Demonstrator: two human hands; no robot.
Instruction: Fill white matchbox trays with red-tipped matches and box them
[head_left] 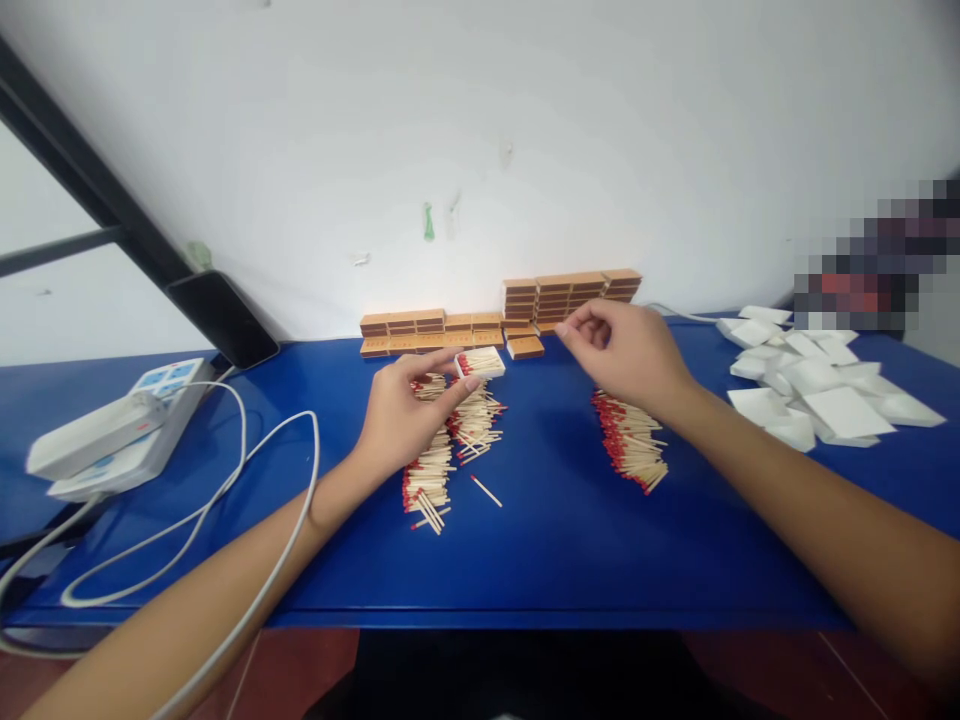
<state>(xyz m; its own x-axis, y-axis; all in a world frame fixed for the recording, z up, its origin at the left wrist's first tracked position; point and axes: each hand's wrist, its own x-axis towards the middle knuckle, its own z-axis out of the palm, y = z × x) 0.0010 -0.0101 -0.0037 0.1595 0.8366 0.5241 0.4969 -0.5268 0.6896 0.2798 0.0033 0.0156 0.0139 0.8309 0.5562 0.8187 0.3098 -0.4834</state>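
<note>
My left hand [409, 410] grips a white matchbox tray [489, 370] by its ends, between thumb and fingers. Red-headed matches [472, 358] lie inside it. Below that hand are two heaps of matches [429, 470], and a single match [487, 490] lies apart on the table. My right hand [619, 350] is raised with its fingers pinched, close to the stacked matchboxes [570, 298]; what is between the fingertips, if anything, I cannot make out. Beneath its wrist lies another heap of matches [630, 445].
Brown matchboxes [405, 345] line the wall, with one box [525, 347] in front. White paper trays [825, 385] are heaped at the right of the blue table [555, 560]. A power strip [135, 440], a looping white cable [244, 440] and a black phone-like slab [225, 318] occupy the left.
</note>
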